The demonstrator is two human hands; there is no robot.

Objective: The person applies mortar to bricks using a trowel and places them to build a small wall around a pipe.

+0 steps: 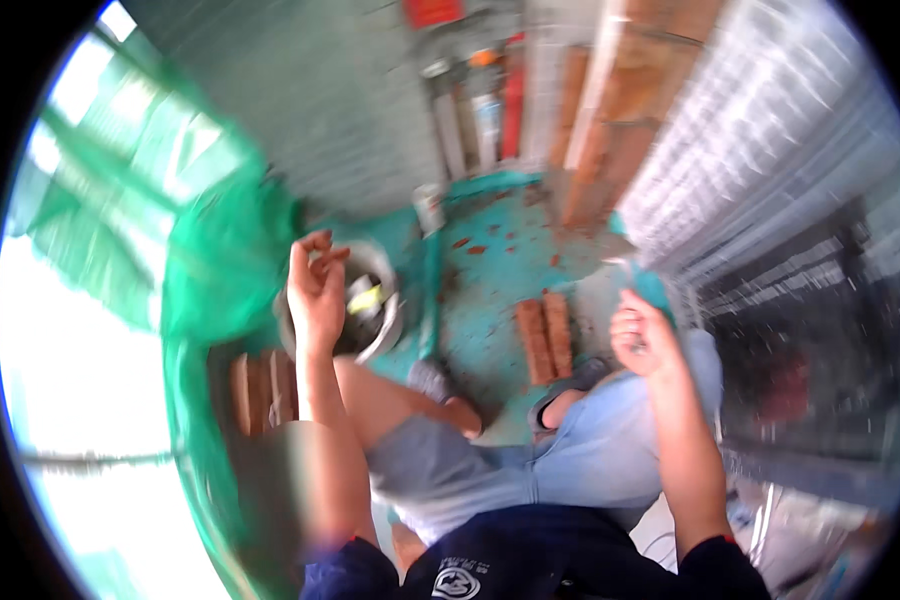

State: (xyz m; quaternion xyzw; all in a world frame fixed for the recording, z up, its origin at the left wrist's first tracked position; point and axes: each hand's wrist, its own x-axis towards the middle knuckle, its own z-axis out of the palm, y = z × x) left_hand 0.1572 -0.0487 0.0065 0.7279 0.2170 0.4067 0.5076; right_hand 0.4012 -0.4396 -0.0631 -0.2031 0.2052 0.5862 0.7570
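Dark navy sleeves [715,565], light blue jeans [600,450] rolled to the knee.

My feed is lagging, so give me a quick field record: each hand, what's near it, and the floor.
left hand: raised, fingers loosely curled, holds nothing visible; above a metal bucket
right hand: half closed near a teal object; grip unclear, blurred
floor: teal, red specks
bricks: two, side by side, between the hands
more bricks: stacked left of the legs
green netting: left side
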